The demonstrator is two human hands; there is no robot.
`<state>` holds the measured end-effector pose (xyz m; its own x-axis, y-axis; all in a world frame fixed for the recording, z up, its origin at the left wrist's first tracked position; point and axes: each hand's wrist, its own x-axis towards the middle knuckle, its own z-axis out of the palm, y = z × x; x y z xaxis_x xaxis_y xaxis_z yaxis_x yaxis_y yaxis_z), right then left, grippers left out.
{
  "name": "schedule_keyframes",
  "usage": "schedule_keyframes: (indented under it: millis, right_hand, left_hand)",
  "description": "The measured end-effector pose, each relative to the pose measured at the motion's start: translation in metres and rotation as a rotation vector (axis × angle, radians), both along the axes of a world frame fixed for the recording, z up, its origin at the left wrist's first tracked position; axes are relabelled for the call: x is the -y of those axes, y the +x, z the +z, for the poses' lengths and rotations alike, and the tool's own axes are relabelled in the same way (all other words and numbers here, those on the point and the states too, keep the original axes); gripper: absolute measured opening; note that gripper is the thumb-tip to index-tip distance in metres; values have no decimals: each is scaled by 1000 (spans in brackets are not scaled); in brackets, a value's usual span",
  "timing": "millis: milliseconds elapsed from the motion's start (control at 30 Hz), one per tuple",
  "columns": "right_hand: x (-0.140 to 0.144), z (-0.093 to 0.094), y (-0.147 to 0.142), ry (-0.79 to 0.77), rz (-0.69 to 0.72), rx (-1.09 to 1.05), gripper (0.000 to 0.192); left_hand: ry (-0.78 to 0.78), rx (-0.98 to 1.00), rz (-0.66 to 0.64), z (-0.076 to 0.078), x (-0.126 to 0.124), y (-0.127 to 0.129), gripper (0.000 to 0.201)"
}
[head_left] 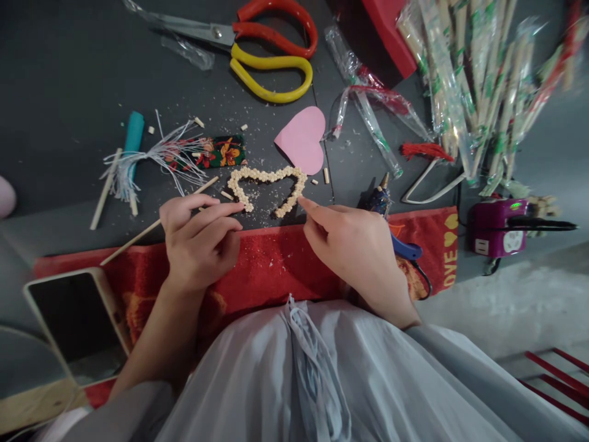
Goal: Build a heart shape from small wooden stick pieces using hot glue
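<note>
On the dark grey table lies a strip of small pale pieces, bent like the upper part of a heart, with both lower ends apart. My left hand comes from the left, fingers partly stretched, a fingertip at the strip's left end. From the other side my right hand points its index finger against the strip's right arm; its other fingers are curled under. Neither hand appears to hold anything. A pink paper heart lies just behind the strip. Below it runs a red towel, dotted with pale crumbs.
Red-and-yellow scissors lie at the back. Wrapped chopsticks are heaped back right, near a purple power socket. A glue gun is partly hidden behind my right hand. A phone lies front left; white threads lie beyond.
</note>
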<state>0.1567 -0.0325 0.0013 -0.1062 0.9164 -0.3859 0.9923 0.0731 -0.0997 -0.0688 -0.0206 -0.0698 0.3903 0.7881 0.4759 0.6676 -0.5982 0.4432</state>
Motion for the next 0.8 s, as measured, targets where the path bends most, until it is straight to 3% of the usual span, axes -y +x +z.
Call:
schedule_keyframes:
  millis: [367,633,800]
  right_hand:
    - [-1,1,0,-9,-20,-30,44]
    - [0,-1,-1,17,-12,-27,44]
    - [1,-1,0,21,-13,-33,45]
  left_hand:
    - [-135,-44,41,1,4,-3,19]
    - [-27,-9,-2,1,1,-2,19]
    - [-133,42,5,1,3,-2,24]
